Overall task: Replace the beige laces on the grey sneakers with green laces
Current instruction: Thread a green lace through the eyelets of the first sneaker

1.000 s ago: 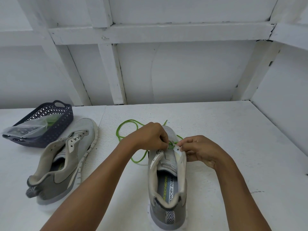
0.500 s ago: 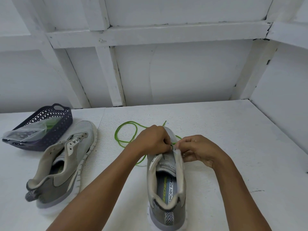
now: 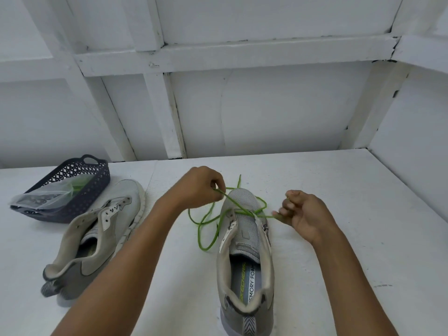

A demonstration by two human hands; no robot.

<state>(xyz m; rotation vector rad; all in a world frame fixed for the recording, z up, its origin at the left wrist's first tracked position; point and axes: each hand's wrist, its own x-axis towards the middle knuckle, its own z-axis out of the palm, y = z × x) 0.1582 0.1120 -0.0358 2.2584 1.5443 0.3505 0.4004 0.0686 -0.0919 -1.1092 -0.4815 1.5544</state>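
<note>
Two hands pinch the green lace (image 3: 199, 238): left hand (image 3: 198, 187) over the toe, right hand (image 3: 305, 214) beside the sneaker (image 3: 244, 238) on the worktop (image 3: 351, 185). Draw both ends out evenly, keeping the lace flat across the front eyelets.

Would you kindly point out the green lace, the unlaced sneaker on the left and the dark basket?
green lace (image 3: 244, 211): head view, on the strands crossing the front eyelets.
unlaced sneaker (image 3: 126, 192): head view, on the toe mesh.
dark basket (image 3: 89, 192): head view, on the near lattice wall.
</note>
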